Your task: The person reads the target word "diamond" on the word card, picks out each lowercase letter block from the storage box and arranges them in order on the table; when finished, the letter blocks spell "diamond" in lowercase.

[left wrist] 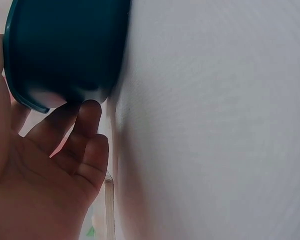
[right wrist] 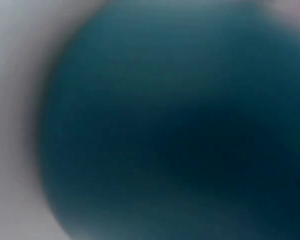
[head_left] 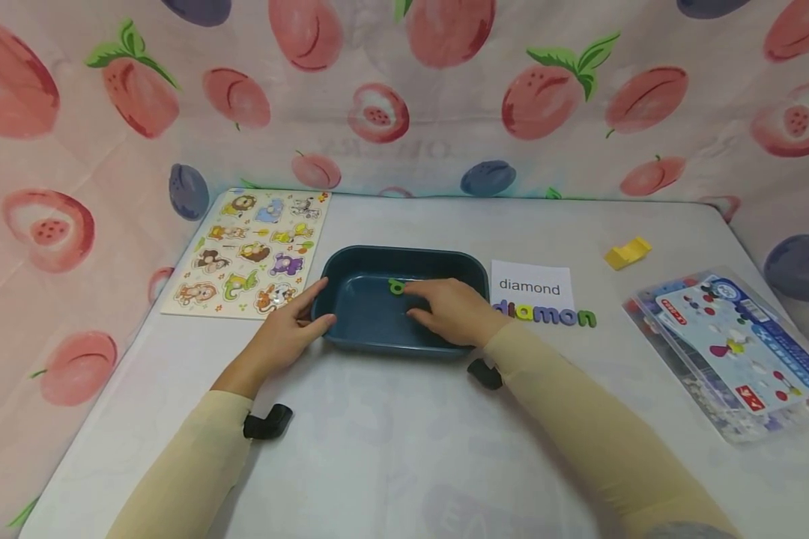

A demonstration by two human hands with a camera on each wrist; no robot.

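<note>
A dark teal tray (head_left: pixel 367 344) stands mid-table in the head view. At its left end my left hand (head_left: pixel 279 337) holds the wall, thumb and fingers on either side of the corner; the left wrist view shows the fingers (left wrist: pixel 90 115) against the tray's end (left wrist: pixel 65 50). Inside the tray lies a small green letter piece (head_left: pixel 396 287), like a b or d. My right hand (head_left: pixel 452 307) reaches over the tray's right side, its index fingertip at the letter and the thumb apart from it. Only blurred teal tray (right wrist: pixel 140 100) fills most of the right wrist view.
Right of the tray lies a card (head_left: pixel 531 281) reading "diamond", with colourful letters (head_left: pixel 546 314) spelling "diamon" below. An animal puzzle board (head_left: pixel 243 254) is at the left. Farther right are a yellow piece (head_left: pixel 628 253) and a clear plastic case (head_left: pixel 735 359).
</note>
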